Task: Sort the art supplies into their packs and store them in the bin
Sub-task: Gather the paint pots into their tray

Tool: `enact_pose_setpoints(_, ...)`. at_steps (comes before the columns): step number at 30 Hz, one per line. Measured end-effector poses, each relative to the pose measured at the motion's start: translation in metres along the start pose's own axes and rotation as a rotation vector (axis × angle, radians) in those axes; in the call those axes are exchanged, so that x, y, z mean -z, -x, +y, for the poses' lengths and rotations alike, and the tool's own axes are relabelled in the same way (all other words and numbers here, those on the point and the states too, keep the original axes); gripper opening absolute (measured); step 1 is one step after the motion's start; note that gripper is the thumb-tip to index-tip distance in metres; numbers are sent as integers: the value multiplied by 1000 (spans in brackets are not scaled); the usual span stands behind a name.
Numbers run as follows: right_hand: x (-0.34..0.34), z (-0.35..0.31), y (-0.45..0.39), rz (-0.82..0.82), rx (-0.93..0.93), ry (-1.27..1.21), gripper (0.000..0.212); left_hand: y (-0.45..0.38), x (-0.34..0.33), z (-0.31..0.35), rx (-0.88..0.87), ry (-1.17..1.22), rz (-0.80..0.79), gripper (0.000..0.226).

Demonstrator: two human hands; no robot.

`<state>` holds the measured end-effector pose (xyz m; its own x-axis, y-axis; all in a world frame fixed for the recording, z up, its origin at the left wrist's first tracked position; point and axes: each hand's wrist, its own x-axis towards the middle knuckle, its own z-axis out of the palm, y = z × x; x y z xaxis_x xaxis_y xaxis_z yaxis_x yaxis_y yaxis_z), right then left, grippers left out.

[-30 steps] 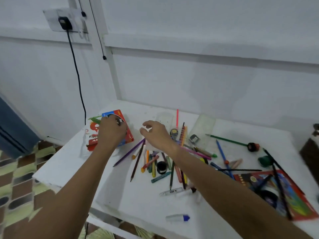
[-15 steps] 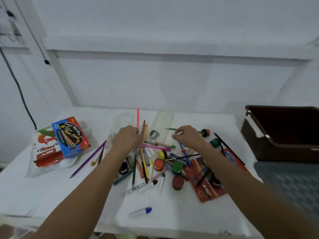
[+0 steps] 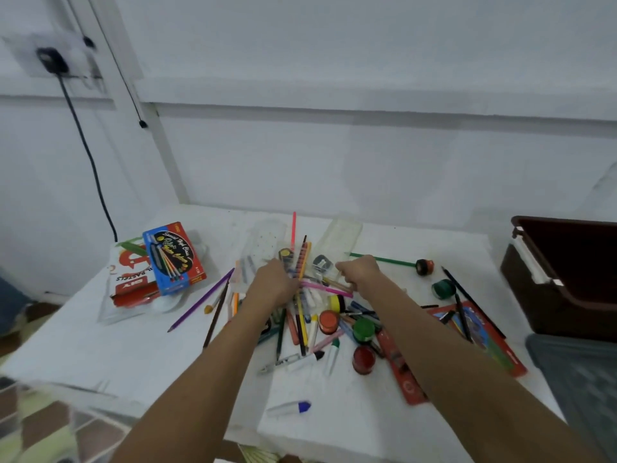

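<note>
Fingers: curled down into the pencil pile (image 3: 300,302), grip impossible to tell (both hands)
Left hand (image 3: 272,284): beside right hand (image 3: 359,272)
Bin (image 3: 564,275): brown, right of table (image 3: 100,345)

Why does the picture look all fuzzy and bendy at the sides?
Head view: the wide-angle lens bends the wall lines and stretches the forearms; the wall socket and the table near edge smear, likely from head motion; the pile around the left hand and right hand is soft but readable; lighting is flat, with no glare.
</note>
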<state>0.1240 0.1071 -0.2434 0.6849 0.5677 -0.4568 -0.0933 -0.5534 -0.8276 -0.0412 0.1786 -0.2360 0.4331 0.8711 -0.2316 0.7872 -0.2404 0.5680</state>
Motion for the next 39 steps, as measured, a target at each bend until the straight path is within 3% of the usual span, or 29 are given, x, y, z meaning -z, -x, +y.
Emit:
enact_pose_setpoints(3,6,1,0,-28,-24,-67,14,-1,4,-2,-11,84,-13,22)
enact_pose_setpoints(6,17,2,0,-20,-20,-80,11,-1,17,-9,9,183,32,31)
enact_pose_setpoints(10,28,10,0,8,-10,26,20,-4,47,-25,31,386,122,40)
enact_pose_setpoints(14,28,18,3,0,74,128,5,-6,85,-52,90,524,249,36)
enact_pose_setpoints(18,27,27,8,49,206,197,34,-9,117,-88,198,575,353,23)
enact_pose_setpoints(20,31,27,14,43,268,279,42,-11,128,-103,228,518,396,14)
enact_pose_setpoints(24,50,33,31,36,447,470,40,-16,136,-124,263,388,455,26)
enact_pose_setpoints(27,72,45,42,3,553,641,41,-19,132,-132,280,301,484,22)
enact_pose_setpoints(34,110,68,53,-190,417,1005,65,-25,130,-134,194,-30,510,20)
enact_pose_setpoints(39,116,79,54,-174,436,1028,65,-23,127,-131,211,-132,464,15)
